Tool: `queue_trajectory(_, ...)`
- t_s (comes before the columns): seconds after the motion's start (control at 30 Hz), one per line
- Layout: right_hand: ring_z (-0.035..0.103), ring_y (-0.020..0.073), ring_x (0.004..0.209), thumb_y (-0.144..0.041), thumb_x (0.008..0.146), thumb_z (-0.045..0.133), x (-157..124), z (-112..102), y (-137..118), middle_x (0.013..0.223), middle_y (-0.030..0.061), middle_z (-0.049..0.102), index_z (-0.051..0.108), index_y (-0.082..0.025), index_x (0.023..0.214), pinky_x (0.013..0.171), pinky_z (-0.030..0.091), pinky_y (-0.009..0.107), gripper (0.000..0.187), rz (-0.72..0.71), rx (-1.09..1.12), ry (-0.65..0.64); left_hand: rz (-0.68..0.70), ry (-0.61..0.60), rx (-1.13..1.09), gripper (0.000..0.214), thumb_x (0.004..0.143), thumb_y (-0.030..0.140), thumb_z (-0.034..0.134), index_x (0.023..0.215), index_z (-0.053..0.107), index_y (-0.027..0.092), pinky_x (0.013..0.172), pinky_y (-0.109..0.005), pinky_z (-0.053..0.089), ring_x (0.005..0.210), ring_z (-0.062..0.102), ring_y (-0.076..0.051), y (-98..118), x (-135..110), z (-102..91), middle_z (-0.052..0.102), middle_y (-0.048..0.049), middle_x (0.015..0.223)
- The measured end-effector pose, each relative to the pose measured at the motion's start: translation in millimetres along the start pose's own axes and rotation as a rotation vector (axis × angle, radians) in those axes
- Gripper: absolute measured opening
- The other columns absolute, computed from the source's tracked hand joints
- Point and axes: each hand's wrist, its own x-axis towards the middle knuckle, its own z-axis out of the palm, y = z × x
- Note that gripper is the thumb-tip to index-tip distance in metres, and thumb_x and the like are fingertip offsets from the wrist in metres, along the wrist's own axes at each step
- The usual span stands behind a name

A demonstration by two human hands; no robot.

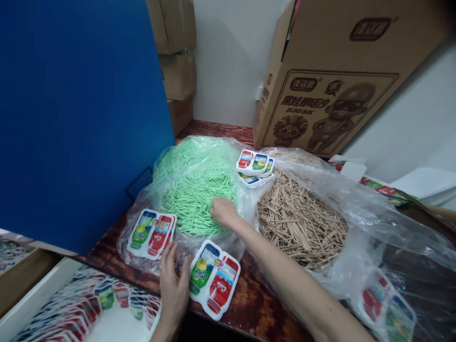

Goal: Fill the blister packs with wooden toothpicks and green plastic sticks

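Note:
My right hand (223, 211) rests on a heap of thin green sticks (195, 190) in a clear plastic bag, its fingers curled and their tips hidden. My left hand (173, 278) is open, thumb apart, between two bottle-shaped cards. Its fingertips reach the lower edge of the left card (151, 234), printed Sprite and Cola, with sticks showing in its windows. The right card (214, 279), with the same print, lies close beside the thumb at the table edge. Right of the green heap, brown sticks (301, 218) fill another clear bag.
Several similar cards (254, 166) are stacked between the heaps. A white box (123, 327) with many cards stands lower left. A blue panel (81, 118) rises at left, a large carton (320, 95) at back right. Another card (388, 306) lies under plastic at right.

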Motion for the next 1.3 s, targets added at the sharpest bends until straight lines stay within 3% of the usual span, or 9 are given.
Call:
queue_trajectory(0.27,0.063,0.0211,0.084,-0.016,0.086,0.044,37.1,-26.2,32.5,0.084,0.0076,0.068,0.058,-0.016,0.088,0.068,0.045,0.027,0.014,0.167,0.422,-0.016,-0.009,-0.002,0.013,0.039,0.088,0.036,0.053,0.124,0.052,0.021,0.108,-0.050,0.036,0.127,0.045,-0.029,-3.0,-1.2,0.9,0.048,-0.0129,0.135)
queue_trajectory(0.43,0.061,0.0165,0.058,-0.012,0.082,0.050,43.2,-43.9,43.5,0.062,0.0005,0.061,0.051,-0.018,0.080,0.054,0.047,0.025,0.006,0.208,0.744,-0.079,-0.011,-0.015,0.009,0.036,0.088,0.037,0.052,0.120,0.055,0.021,0.109,-0.051,0.035,0.126,0.046,-0.029,-3.8,-0.3,1.7,0.049,-0.0121,0.133)
queue_trajectory(0.6,0.051,0.0103,0.047,-0.010,0.077,0.055,45.4,-46.1,48.6,0.053,-0.0061,0.050,0.048,-0.018,0.076,0.049,0.047,0.022,0.011,0.199,0.972,-0.070,0.000,-0.012,0.020,0.036,0.088,0.037,0.052,0.120,0.055,0.021,0.107,-0.050,0.037,0.125,0.047,-0.029,-1.9,0.5,1.4,0.050,-0.0120,0.133)
queue_trajectory(0.73,0.052,0.0095,0.046,-0.014,0.080,0.054,44.6,-45.5,49.9,0.052,-0.0092,0.046,0.047,-0.019,0.082,0.051,0.051,0.023,0.009,0.188,1.086,-0.055,0.016,-0.018,0.035,0.036,0.089,0.036,0.052,0.121,0.055,0.021,0.108,-0.049,0.036,0.125,0.047,-0.028,-4.0,0.8,1.7,0.050,-0.0119,0.133)
queue_trajectory(0.87,0.061,0.0110,0.053,-0.010,0.078,0.057,40.2,-49.6,51.3,0.057,-0.0064,0.056,0.048,-0.019,0.091,0.057,0.054,0.025,0.018,0.167,1.095,-0.072,0.024,-0.021,0.050,0.036,0.088,0.038,0.052,0.119,0.055,0.020,0.108,-0.049,0.036,0.124,0.048,-0.029,-6.4,1.2,1.8,0.051,-0.0122,0.131)
queue_trajectory(1.07,0.064,0.0151,0.056,0.000,0.076,0.052,46.9,-66.1,55.4,0.056,-0.0041,0.060,0.049,-0.019,0.105,0.058,0.053,0.026,0.035,0.168,0.907,-0.060,0.023,-0.025,0.066,0.037,0.088,0.038,0.052,0.119,0.056,0.020,0.109,-0.049,0.035,0.124,0.048,-0.029,-3.3,1.6,1.6,0.051,-0.0123,0.131)
queue_trajectory(1.2,0.066,0.0204,0.072,0.007,0.064,0.054,51.4,-76.6,56.3,0.063,0.0011,0.064,0.056,-0.017,0.081,0.068,0.050,0.028,0.030,0.137,0.738,-0.024,0.035,-0.022,0.068,0.037,0.088,0.038,0.052,0.119,0.056,0.020,0.108,-0.048,0.036,0.124,0.048,-0.029,-0.3,2.0,1.9,0.051,-0.0120,0.131)
queue_trajectory(1.3,0.064,0.0215,0.081,0.006,0.063,0.055,50.0,-82.7,54.0,0.068,0.0030,0.064,0.054,-0.016,0.067,0.071,0.047,0.027,0.022,0.118,0.668,0.020,0.033,-0.018,0.071,0.036,0.087,0.037,0.052,0.119,0.057,0.020,0.108,-0.048,0.036,0.123,0.048,-0.029,0.8,2.0,2.1,0.052,-0.0120,0.130)
